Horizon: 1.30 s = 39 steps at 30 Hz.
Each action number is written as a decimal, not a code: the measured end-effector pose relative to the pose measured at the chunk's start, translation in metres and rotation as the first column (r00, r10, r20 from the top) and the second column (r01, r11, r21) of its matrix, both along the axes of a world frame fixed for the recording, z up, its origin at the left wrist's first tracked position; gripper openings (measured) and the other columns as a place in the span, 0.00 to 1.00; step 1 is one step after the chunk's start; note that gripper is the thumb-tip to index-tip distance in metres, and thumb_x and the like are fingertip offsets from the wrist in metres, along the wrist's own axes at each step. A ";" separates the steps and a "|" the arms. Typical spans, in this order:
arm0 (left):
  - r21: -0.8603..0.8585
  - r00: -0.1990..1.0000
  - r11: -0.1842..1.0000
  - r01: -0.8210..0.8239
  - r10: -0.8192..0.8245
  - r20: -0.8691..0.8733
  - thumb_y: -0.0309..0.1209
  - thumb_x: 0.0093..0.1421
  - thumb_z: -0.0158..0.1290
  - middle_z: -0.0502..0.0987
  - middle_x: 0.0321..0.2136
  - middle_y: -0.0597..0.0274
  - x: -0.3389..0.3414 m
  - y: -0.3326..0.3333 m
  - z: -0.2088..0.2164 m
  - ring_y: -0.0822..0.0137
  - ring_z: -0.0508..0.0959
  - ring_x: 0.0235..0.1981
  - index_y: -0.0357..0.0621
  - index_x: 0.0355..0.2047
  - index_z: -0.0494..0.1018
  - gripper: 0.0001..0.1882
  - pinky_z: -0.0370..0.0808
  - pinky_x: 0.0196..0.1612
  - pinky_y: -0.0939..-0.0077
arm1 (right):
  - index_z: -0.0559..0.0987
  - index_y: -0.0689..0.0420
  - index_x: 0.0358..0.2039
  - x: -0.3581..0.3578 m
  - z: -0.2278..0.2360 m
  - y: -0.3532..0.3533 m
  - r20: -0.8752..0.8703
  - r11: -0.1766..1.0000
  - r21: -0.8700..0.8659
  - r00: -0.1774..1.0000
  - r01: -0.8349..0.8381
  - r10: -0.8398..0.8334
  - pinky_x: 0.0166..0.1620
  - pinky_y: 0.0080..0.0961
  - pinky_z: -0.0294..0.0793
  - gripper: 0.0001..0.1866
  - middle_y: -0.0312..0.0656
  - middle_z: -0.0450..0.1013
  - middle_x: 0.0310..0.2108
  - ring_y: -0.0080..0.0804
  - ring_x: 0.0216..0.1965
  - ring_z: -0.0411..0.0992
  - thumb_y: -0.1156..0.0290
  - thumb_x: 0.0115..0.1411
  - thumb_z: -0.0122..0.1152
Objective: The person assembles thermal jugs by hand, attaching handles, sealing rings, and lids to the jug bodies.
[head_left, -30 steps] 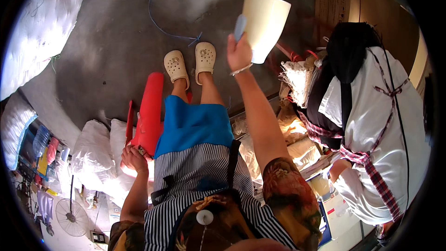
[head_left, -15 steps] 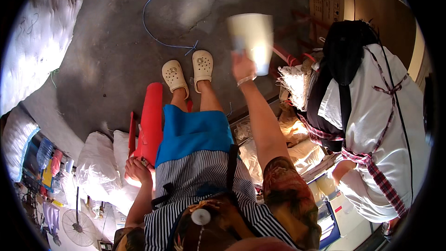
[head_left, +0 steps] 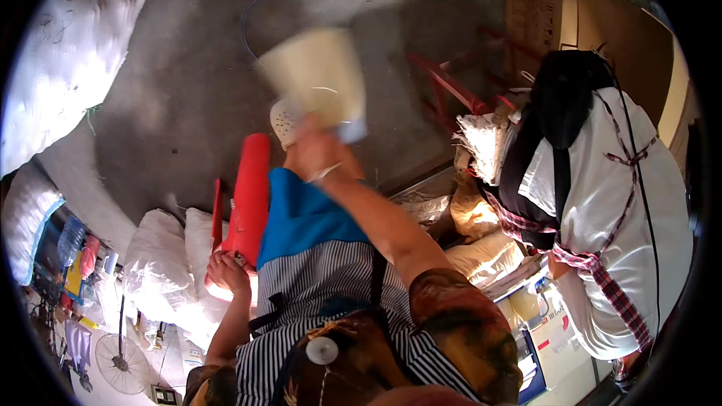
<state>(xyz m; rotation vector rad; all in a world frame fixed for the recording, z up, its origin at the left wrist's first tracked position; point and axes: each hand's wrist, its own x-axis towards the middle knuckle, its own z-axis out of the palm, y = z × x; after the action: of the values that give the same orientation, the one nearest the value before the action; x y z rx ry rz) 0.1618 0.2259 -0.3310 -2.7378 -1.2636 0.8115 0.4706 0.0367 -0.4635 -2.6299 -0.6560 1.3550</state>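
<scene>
A pale cream, flared piece (head_left: 320, 71), smeared by motion, is in my right hand (head_left: 320, 152); a bluish-white patch shows at its lower corner. That hand is closed round the narrower end, above my lap, and hides one of my cream clogs (head_left: 283, 122). My left hand (head_left: 228, 271) lies low against the red plastic chair (head_left: 250, 195) at my left side. Its fingers are curled, and something small shows by the fingertips that I cannot make out. A blue cloth (head_left: 301, 207) and a striped apron (head_left: 316, 263) cover my lap.
On the right a person (head_left: 602, 203) in white with checked ties sits close by. Beyond my right arm stand a red metal frame (head_left: 444, 83) and cardboard boxes (head_left: 534, 15). White sacks (head_left: 158, 256) lie at left, near a standing fan (head_left: 122, 365). A blue cord (head_left: 259, 4) lies on the floor.
My right hand has swung left and nearer to me with the cream piece, from beside the red frame to in front of my clogs. My left hand stays by the red chair.
</scene>
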 end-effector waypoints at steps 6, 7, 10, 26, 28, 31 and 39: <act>-0.024 0.996 1.000 0.005 -0.003 0.090 0.38 0.66 0.37 0.75 0.36 0.55 0.006 -0.001 0.000 0.48 0.72 0.39 0.44 0.35 0.75 0.17 0.67 0.44 0.55 | 0.72 0.58 0.52 0.021 0.004 -0.050 0.229 0.907 0.413 0.954 0.086 -0.195 0.47 0.32 0.75 0.21 0.46 0.72 0.48 0.38 0.49 0.72 0.57 0.64 0.55; -0.024 0.994 1.000 0.021 -0.018 0.105 0.38 0.65 0.37 0.75 0.36 0.55 0.009 -0.002 0.004 0.48 0.72 0.39 0.44 0.35 0.75 0.17 0.67 0.44 0.55 | 0.72 0.58 0.51 0.017 -0.004 -0.070 0.216 0.924 0.288 0.923 0.253 -0.320 0.47 0.32 0.75 0.21 0.47 0.72 0.47 0.38 0.47 0.73 0.58 0.64 0.56; -0.030 0.997 0.998 -0.050 0.052 0.064 0.38 0.64 0.40 0.75 0.40 0.56 0.007 0.000 0.004 0.50 0.72 0.43 0.44 0.33 0.75 0.16 0.63 0.50 0.54 | 0.74 0.58 0.46 -0.031 0.001 -0.060 0.006 0.863 0.122 0.869 0.490 -0.495 0.45 0.34 0.75 0.19 0.48 0.74 0.42 0.38 0.43 0.74 0.58 0.62 0.58; -0.977 0.783 0.141 -0.162 0.621 -0.040 0.44 0.71 0.43 0.67 0.59 0.51 0.246 -0.021 0.058 0.59 0.69 0.58 0.43 0.67 0.55 0.30 0.65 0.61 0.66 | 0.74 0.54 0.29 0.019 0.213 -0.142 -0.750 -0.690 -0.499 -0.660 0.524 0.042 0.20 0.16 0.65 0.19 0.24 0.52 0.08 0.13 0.08 0.48 0.52 0.68 0.52; -0.962 0.705 -0.198 -0.189 0.655 -0.273 0.45 0.70 0.44 0.66 0.60 0.54 0.326 -0.058 0.113 0.61 0.70 0.57 0.47 0.70 0.47 0.34 0.66 0.60 0.66 | 0.74 0.55 0.31 0.026 0.249 -0.143 -0.798 -0.668 -0.506 -0.591 0.545 0.122 0.20 0.15 0.65 0.19 0.24 0.53 0.08 0.13 0.08 0.49 0.52 0.69 0.50; -0.889 0.730 -0.367 -0.274 0.523 -0.441 0.44 0.67 0.50 0.66 0.59 0.56 0.398 -0.109 0.198 0.63 0.71 0.56 0.50 0.69 0.45 0.37 0.68 0.59 0.65 | 0.74 0.56 0.34 0.025 0.304 -0.146 -0.830 -0.594 -0.533 -0.508 0.602 0.230 0.18 0.12 0.64 0.18 0.24 0.55 0.09 0.11 0.08 0.49 0.54 0.70 0.48; -0.848 0.898 -0.508 -0.153 0.287 -0.335 0.41 0.67 0.50 0.70 0.53 0.59 0.384 -0.165 0.241 0.65 0.74 0.52 0.47 0.62 0.56 0.27 0.74 0.53 0.67 | 0.69 0.51 0.24 -0.036 0.385 -0.167 -0.918 -0.838 -0.123 -0.381 0.532 -0.107 0.21 0.19 0.53 0.20 0.22 0.49 0.10 0.15 0.13 0.46 0.51 0.69 0.51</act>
<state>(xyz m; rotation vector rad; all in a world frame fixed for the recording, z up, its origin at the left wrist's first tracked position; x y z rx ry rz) 0.5456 0.0611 -0.0895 -3.0570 -1.5018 3.6786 0.4342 -0.1302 -0.0782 -0.4731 0.9103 0.2278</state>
